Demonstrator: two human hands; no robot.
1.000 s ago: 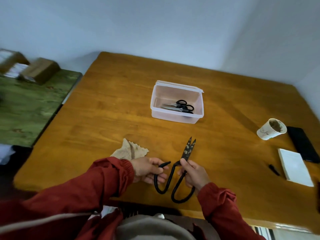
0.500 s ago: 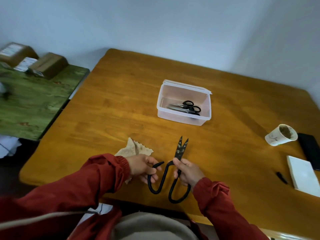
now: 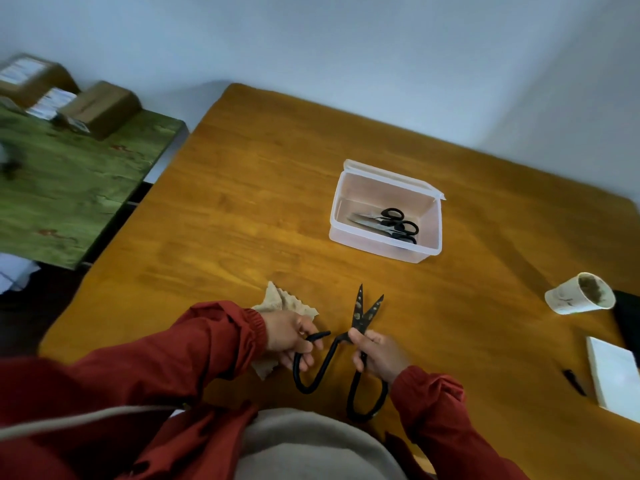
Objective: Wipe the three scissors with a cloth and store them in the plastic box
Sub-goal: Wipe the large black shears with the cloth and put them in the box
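Large black iron scissors with spotted blades sit near the table's front edge, blades spread and pointing away from me. My left hand grips the left handle loop and also holds a beige cloth bunched behind it. My right hand grips the right handle just below the pivot. Farther back stands a clear plastic box, lid open, with black-handled scissors lying inside; how many pairs I cannot tell.
The wooden table carries a paper cup at the right, a white pad, a small black pen and a dark flat object. A green surface with cardboard boxes lies to the left.
The large scissors' blades and handles have spread wider apart. My view has shifted, so the table's objects appear further right.
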